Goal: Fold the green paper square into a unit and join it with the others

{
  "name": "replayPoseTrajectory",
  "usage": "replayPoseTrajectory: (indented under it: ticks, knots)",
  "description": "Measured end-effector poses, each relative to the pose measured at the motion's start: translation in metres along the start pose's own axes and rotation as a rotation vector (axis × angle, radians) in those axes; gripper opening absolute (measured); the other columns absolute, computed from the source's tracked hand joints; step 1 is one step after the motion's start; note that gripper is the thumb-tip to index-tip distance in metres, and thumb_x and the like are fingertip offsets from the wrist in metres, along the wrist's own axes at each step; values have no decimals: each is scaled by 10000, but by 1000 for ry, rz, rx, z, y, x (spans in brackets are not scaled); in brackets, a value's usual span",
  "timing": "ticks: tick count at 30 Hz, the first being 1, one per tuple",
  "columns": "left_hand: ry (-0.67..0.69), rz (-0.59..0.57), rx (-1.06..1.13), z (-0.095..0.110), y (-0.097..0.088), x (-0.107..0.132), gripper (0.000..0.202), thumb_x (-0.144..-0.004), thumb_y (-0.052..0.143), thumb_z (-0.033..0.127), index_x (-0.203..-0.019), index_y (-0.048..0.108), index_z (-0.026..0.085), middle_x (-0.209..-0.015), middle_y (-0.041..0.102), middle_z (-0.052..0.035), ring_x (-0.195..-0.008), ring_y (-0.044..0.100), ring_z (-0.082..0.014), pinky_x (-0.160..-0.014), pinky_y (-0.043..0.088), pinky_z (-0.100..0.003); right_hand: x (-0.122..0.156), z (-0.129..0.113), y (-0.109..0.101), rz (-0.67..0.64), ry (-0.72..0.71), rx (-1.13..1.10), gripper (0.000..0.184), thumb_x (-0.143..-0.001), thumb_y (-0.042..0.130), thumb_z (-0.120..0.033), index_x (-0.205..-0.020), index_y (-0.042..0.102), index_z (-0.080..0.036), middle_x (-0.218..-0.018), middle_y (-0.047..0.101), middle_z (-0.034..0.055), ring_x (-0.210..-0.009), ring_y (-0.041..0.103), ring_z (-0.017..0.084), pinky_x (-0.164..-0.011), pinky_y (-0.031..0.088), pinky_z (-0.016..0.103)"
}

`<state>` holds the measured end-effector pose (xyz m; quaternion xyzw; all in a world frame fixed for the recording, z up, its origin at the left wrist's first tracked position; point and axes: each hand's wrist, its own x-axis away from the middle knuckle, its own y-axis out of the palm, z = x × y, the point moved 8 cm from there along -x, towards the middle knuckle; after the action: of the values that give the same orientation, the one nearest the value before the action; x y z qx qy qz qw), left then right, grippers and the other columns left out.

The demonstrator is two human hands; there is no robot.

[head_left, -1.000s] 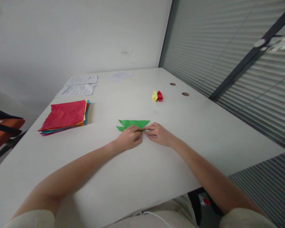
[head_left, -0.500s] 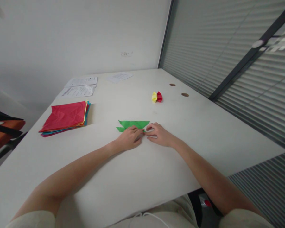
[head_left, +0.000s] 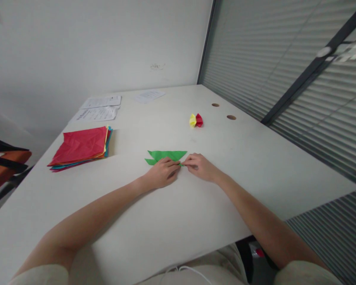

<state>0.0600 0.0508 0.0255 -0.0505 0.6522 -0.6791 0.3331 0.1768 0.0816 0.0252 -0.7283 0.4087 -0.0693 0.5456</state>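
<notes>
A folded sheet of green paper [head_left: 167,155] lies on the white table [head_left: 154,221], with two pointed ends at its left and one at its upper right. My left hand [head_left: 163,173] rests over its lower middle, fingers curled together and pressing it down, so that part is hidden. At the lower right, my right hand [head_left: 202,168] pinches the narrow tip of the paper between thumb and forefinger. Beyond my hands sits a small folded paper piece [head_left: 196,120], yellow on the left and red on the right.
Left of my hands is a stack of coloured paper sheets [head_left: 83,145], red on top. Printed papers [head_left: 96,113] lie behind it, another printed sheet [head_left: 149,96] near the wall. Two round holes pierce the table at right, beside window blinds [head_left: 240,59]. An orange chair [head_left: 2,164] stands at left.
My right hand's fingers have closed from a looser, spread pose into a pinch at the green paper's right tip. My left hand stays nearly still on the paper.
</notes>
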Motion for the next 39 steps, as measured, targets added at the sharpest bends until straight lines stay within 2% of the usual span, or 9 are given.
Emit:
replayPoseTrajectory:
  ticks: [9, 17, 21, 23, 27, 34, 36, 39]
  knots:
    - [-25, -11, -19, 0, 0, -1, 320, -887, 468, 197, -1157, 629, 136, -1207, 631, -118, -993, 561, -232, -892, 477, -404, 1, -9, 0, -80, 2, 216, 279, -773, 629, -121, -970, 748, -279, -951, 617, 59, -941, 483, 234, -806, 375, 386]
    - [-37, -2, 1, -3, 2, 1, 316, -877, 484, 197, -1153, 631, 152, -1208, 637, -121, -1029, 568, -235, -901, 474, -419, 2, -2, -6, -14, 45, 145, 186, -782, 624, -112, -819, 759, -234, -890, 660, 51, -959, 496, 232, -835, 383, 389]
    - [-35, -12, -20, 0, 1, -1, 299, -879, 477, 192, -1125, 640, 139, -1199, 642, -126, -1014, 572, -241, -887, 481, -419, 0, -3, -6, 45, 51, 119, 241, -805, 594, -103, -949, 744, -225, -916, 648, 65, -954, 497, 223, -839, 393, 385]
    - [-35, -12, -31, 1, 0, -2, 302, -878, 479, 192, -1129, 639, 137, -1202, 642, -122, -1004, 571, -244, -881, 481, -419, 0, -5, -1, 12, 30, 118, 281, -806, 591, -102, -1004, 733, -241, -933, 633, 65, -952, 493, 217, -840, 394, 382]
    - [-35, -8, -31, 0, 0, -1, 318, -875, 488, 194, -1155, 625, 133, -1219, 635, -112, -1005, 562, -250, -889, 476, -418, 0, -6, 3, -34, 19, 161, 315, -789, 599, -89, -999, 736, -279, -962, 612, 60, -979, 471, 227, -851, 383, 394]
    - [-43, -5, -23, -1, 1, 0, 297, -877, 489, 194, -1127, 639, 142, -1219, 635, -109, -995, 561, -242, -880, 478, -413, 0, -5, -4, 17, 33, 171, 221, -786, 600, -84, -797, 757, -240, -903, 621, 64, -981, 465, 241, -850, 380, 401]
    - [-44, 0, -21, -1, 1, 0, 293, -880, 483, 194, -1123, 640, 149, -1217, 635, -113, -999, 560, -239, -878, 478, -412, 0, -3, -5, 40, 36, 151, 228, -794, 590, -83, -824, 756, -237, -901, 620, 68, -970, 473, 239, -850, 385, 402]
    - [-39, 6, -17, 0, 0, -1, 290, -888, 472, 197, -1123, 637, 156, -1203, 637, -117, -998, 561, -235, -873, 475, -409, 0, -2, -4, 61, 30, 128, 298, -813, 562, -78, -985, 737, -248, -922, 609, 74, -965, 481, 234, -851, 396, 402]
